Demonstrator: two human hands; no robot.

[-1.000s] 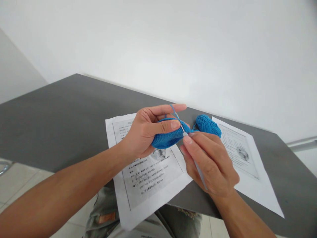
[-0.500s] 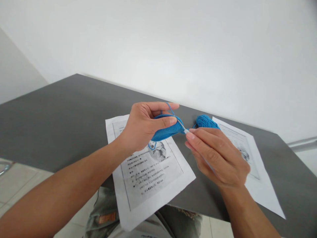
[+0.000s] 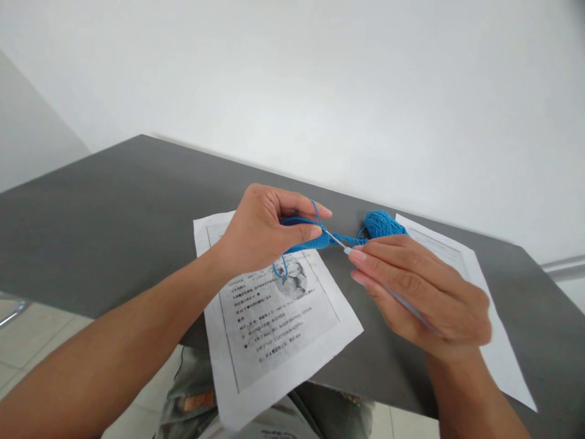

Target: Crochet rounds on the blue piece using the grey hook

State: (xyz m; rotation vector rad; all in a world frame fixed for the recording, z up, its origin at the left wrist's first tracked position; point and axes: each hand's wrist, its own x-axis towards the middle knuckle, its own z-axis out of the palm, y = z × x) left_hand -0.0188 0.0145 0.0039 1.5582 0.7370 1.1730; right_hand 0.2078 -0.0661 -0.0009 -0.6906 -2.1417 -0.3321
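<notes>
Blue crochet piece lies between the hands, left thumb atop.

Hidden behind the left hand: the left end of the blue crochet piece. Too small to make out beside the thumb: the tip of the crochet hook. Covered by the right hand: part of the hook's handle, the underside of the blue yarn ball near the far edge of the bench, and much of the white sheet toward its right end. Too small to read: print on the printed sheet overhanging the near edge. Cut off at left: bench and curved metal tube.
</notes>
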